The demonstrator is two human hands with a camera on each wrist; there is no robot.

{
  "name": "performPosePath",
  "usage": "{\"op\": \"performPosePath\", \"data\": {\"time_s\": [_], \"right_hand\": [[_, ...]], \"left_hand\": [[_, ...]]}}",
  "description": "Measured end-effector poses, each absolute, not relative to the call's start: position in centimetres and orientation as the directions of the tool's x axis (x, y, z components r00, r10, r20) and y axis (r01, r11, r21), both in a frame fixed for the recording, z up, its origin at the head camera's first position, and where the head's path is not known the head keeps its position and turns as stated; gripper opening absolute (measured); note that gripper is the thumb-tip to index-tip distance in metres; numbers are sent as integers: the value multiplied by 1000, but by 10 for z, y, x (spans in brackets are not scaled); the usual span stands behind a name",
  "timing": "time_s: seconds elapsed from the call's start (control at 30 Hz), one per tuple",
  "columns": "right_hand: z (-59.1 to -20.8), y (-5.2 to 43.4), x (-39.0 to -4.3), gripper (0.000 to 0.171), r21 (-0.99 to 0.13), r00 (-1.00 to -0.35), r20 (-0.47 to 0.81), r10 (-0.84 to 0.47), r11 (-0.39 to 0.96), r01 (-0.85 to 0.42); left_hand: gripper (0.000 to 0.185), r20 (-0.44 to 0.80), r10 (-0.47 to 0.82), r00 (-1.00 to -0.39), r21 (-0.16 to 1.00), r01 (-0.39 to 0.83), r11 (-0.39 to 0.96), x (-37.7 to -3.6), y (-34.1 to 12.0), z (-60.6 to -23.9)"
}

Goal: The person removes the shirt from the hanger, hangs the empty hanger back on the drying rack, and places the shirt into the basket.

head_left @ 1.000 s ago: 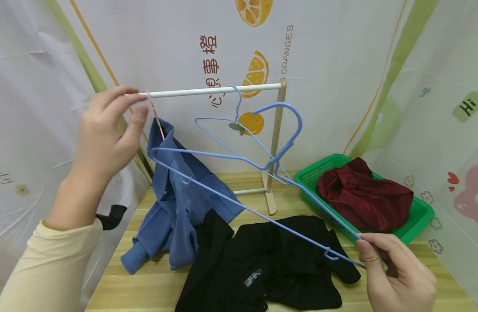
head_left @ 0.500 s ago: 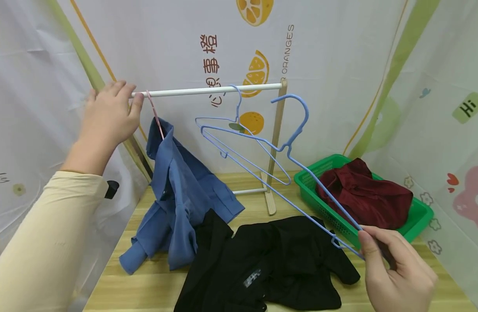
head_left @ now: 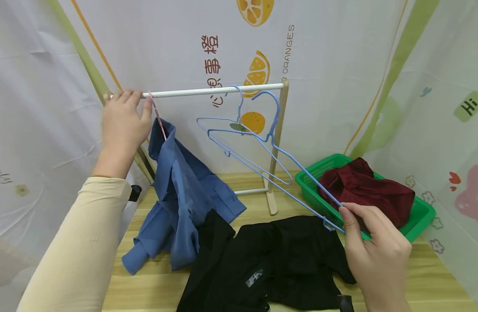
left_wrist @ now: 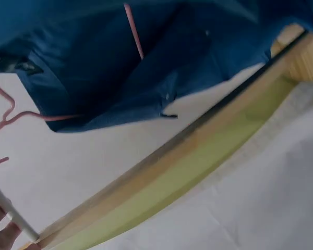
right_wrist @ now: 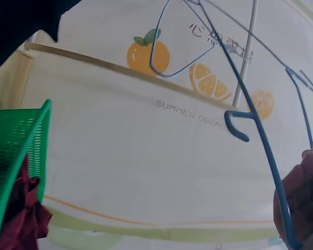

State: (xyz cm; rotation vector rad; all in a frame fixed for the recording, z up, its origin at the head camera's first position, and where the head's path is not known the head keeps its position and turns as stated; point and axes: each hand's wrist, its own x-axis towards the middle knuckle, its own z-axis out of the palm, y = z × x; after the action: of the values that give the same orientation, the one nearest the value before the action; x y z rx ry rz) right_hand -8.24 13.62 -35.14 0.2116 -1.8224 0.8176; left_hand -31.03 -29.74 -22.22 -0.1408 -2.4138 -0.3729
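My right hand (head_left: 377, 255) pinches one end of a blue clothes hanger (head_left: 303, 167), which I hold up in front of the rack with its hook upward. At the rack's left end my left hand (head_left: 126, 125) grips the white rail (head_left: 211, 91), fingers over the top. Beside that hand a pink hanger (head_left: 158, 115) hangs from the rail, bearing a blue shirt (head_left: 180, 186). A second blue hanger (head_left: 219, 118) hangs bare further right. In the right wrist view the held hanger (right_wrist: 271, 156) runs down into my fingers (right_wrist: 297, 177).
On the wooden table (head_left: 430, 281) a black garment (head_left: 278, 260) lies spread at the front. At the right stands a green basket (head_left: 420, 221) with a dark red cloth (head_left: 368, 190) in it. A wooden post (head_left: 279, 143) supports the rail's right end. Printed curtains surround the table.
My right hand has moved left and slightly up with the blue hanger, bringing its hook near the rail. My left hand has settled onto the rail's left end, its fingers now over it.
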Motion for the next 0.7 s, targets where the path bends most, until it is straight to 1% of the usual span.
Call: {"op": "performPosePath", "data": {"time_s": [0.17,0.33,0.43,0.5,0.57,0.7], "right_hand": [[-339,129,-96,12,-392,-439,882,169,780,-488],[-324,122,-109,6,-385,-477,869,131,785,-485],[-314,115,-121,6,-375,-489,866,104,782,-498],[-307,108,-127,7,-371,-507,858,81,780,-503],[-301,100,-133,8,-375,-531,845,64,778,-504],[-290,84,-144,13,-404,-595,803,32,764,-503]], "left_hand": [[52,713,-57,-699,291,221,931,-312,-295,-230],[47,740,-74,-668,311,242,919,-316,-292,-232],[46,752,-85,-654,316,244,917,-318,-292,-234],[44,766,-93,-636,316,247,916,-319,-291,-236],[41,792,-92,-603,306,261,916,-322,-290,-240],[38,824,-108,-557,301,268,915,-324,-290,-243]]}}
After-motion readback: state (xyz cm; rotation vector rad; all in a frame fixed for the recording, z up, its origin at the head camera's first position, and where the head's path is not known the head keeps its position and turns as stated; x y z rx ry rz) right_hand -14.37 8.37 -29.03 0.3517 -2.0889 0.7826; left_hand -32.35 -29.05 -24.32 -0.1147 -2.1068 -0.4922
